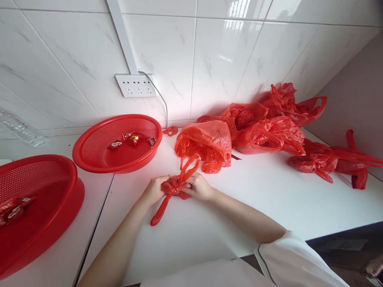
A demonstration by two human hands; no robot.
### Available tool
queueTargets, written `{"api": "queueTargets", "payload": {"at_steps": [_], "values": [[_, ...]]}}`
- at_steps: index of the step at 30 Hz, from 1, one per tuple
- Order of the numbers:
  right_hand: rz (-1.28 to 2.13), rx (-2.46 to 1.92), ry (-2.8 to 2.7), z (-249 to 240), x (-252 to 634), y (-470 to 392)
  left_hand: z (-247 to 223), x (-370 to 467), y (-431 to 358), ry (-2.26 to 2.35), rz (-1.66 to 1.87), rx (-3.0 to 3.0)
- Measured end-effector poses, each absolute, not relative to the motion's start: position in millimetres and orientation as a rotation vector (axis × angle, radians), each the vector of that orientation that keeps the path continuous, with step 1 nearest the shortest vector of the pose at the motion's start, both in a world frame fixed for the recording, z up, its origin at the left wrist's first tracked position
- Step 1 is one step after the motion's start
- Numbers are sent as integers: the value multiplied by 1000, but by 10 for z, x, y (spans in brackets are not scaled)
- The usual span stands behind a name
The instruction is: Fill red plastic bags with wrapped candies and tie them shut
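A small red plastic bag [177, 187], knotted at the top, is between my two hands over the white tabletop. Its two twisted handle ends stick out, one up to the right and one down to the left. My left hand [156, 189] is closed on the bag's left side. On the opposite side my right hand [201, 186] grips it, fingers curled round the plastic. What the bag contains is hidden. Just behind it lies a loose, crumpled red plastic bag [206, 141].
Left of my hands stand a red basket [137, 165] and a nearer red basket [60, 223], each with several wrapped sweets. A clear bottle [22, 127] lies far left. More red bags [266, 135] and knotted bags [326, 159] lie right. A socket strip [136, 85] is on the wall.
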State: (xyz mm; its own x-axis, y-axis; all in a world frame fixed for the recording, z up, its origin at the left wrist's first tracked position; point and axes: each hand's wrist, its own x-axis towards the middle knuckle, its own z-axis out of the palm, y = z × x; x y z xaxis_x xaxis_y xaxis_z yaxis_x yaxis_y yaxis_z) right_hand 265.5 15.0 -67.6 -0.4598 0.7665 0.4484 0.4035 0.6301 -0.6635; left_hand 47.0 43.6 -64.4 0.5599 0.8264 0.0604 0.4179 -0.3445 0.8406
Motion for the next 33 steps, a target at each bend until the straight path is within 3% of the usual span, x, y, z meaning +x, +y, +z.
{"api": "queueTargets", "payload": {"at_steps": [6,12,15,17,20,27,33], "values": [[861,-994,-2030,-81,3179,-105,-652,332,549,881,783,2151],[736,-1757,-1992,175,4718,-555,-784,301,616,1100,736,2369],[392,-2165,-1595,-100,5673,-693,-811,305,619,1129,692,2377],[-48,-2443,-1079,-353,6202,-777,-821,299,628,1143,705,2369],[-594,-2471,-599,-690,6606,-906,-839,286,648,1153,707,2353],[-754,-1991,-1256,-773,5638,-642,-867,294,642,1141,719,2363],[-310,-1465,-1884,-361,4162,-113,-782,290,602,1166,835,2474]]}}
